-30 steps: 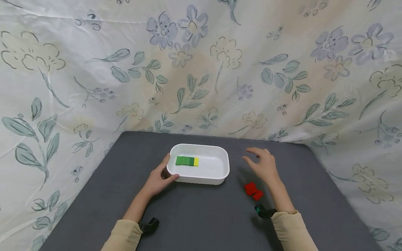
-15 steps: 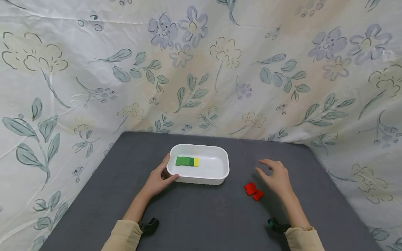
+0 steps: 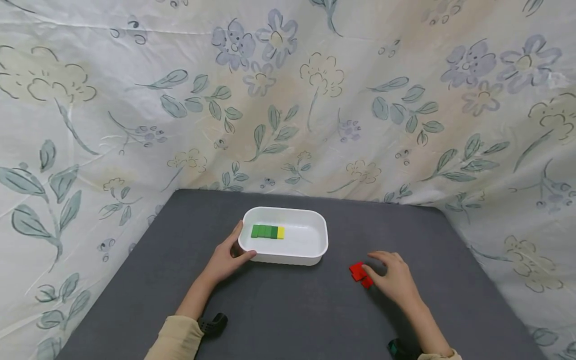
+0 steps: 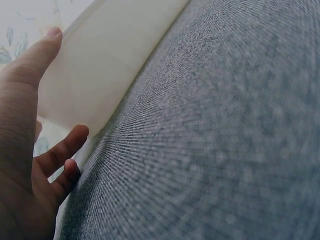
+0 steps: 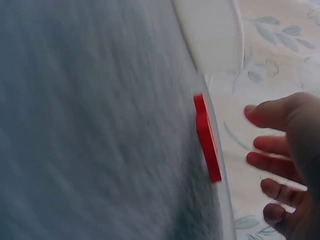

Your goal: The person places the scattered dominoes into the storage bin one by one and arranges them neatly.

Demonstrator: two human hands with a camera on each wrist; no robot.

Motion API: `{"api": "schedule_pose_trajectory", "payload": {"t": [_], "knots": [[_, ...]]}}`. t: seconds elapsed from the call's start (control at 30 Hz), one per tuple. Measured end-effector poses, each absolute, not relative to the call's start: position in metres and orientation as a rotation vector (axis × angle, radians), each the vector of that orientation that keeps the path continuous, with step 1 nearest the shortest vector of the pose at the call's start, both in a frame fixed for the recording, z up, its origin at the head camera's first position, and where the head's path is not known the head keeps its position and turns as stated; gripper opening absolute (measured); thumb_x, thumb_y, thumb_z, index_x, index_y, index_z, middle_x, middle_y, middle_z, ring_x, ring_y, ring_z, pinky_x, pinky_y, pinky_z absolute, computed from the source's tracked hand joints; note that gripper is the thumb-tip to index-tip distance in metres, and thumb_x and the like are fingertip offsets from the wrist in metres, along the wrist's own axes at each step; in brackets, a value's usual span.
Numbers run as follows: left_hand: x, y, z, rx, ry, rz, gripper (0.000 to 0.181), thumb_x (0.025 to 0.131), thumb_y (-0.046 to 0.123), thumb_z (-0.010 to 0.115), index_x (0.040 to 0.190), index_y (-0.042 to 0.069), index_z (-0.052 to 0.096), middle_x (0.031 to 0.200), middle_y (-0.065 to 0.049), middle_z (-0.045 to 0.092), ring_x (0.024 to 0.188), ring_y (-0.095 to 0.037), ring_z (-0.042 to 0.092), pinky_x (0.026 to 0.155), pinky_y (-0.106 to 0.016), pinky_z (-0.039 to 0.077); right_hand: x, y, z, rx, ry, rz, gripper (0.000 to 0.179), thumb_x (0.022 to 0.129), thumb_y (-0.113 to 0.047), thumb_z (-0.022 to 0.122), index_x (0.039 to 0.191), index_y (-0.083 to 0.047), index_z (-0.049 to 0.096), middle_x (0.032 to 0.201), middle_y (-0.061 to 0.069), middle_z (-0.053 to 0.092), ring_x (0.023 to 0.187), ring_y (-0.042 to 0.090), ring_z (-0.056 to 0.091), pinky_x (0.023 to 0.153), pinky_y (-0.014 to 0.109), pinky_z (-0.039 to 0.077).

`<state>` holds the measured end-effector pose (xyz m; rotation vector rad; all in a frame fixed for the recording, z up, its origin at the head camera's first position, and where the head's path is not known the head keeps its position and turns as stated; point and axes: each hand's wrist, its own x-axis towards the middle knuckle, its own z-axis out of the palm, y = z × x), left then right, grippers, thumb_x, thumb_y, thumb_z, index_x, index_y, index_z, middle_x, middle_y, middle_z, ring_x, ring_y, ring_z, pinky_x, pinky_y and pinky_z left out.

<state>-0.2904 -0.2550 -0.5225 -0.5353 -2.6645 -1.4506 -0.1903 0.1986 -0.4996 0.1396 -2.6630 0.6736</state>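
My left hand (image 3: 225,256) holds the left end of a white rectangular tub (image 3: 288,260), thumb at the near rim and fingers along the left side. In the left wrist view its thumb reaches the rim of the tub (image 4: 107,65). Inside the tub, a row of green blocks (image 3: 264,231) ends in a yellow block (image 3: 281,233). To the right of the tub, red blocks (image 3: 357,271) lie together on the table. Just over them is my right hand (image 3: 396,280), holding nothing, thumb and fingers apart. The right wrist view shows the red blocks (image 5: 206,140) beyond the fingertips.
A dark grey cloth-covered table (image 3: 288,315) spreads under everything. Behind it and along both sides hangs a pale floral curtain (image 3: 288,100). Dark bands sit on both wrists, one of them the left wrist band (image 3: 213,325).
My right hand has moved right, away from the tub, then down toward the near side, to the red blocks. The left hand and the tub stay where they were.
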Motion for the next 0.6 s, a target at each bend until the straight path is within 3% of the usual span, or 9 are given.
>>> {"api": "schedule_pose_trajectory", "payload": {"t": [0.33,0.6], "knots": [[-0.293,-0.255,-0.521,-0.542,-2.664,-1.438,0.104,0.092,0.038,0.085,0.17,0.011,0.023,0.17,-0.011,0.037,0.086,-0.018,0.055,0.075,-0.028,0.048,-0.19,0.183,-0.515,0.046,-2.709,0.671,0.037,0.085,-0.031,0.09,0.108,-0.006,0.077,0.115,0.016,0.073,0.107,0.038,0.063,0.086,0.055,0.053],[-0.293,-0.256,-0.519,-0.535,-2.678,-1.449,0.103,0.092,0.037,0.085,0.17,0.011,0.023,0.154,-0.013,0.054,0.084,-0.017,0.055,0.074,-0.027,0.048,-0.189,0.178,-0.524,0.071,-2.649,0.667,0.034,0.082,-0.031,0.093,0.101,-0.008,0.077,0.107,0.011,0.072,0.096,0.029,0.063,0.076,0.044,0.052]]}}
